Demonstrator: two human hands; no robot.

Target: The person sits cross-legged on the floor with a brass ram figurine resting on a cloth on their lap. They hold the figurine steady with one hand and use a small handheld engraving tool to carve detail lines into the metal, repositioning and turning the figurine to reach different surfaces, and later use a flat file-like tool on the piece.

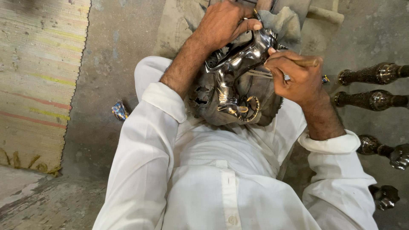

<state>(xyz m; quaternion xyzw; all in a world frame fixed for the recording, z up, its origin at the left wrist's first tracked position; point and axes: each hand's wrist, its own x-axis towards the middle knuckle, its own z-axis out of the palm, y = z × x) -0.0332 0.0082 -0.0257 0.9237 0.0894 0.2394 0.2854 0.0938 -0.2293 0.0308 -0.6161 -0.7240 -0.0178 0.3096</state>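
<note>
I see left hand (223, 23) gripping metal figurine (238, 68) top; long axis toward lap; right hand (294, 72) pinching stick tool (304, 62) alongside.

White shirt all over: a long white shirt (213, 179) with a buttoned placket down the middle, one pale button near the bottom edge. Sleeves are rolled into thick cuffs, left cuff (164, 101) below the elbow, right cuff (330, 144) near the wrist. Forearms bare and hairy, cloth creased but clean
</note>
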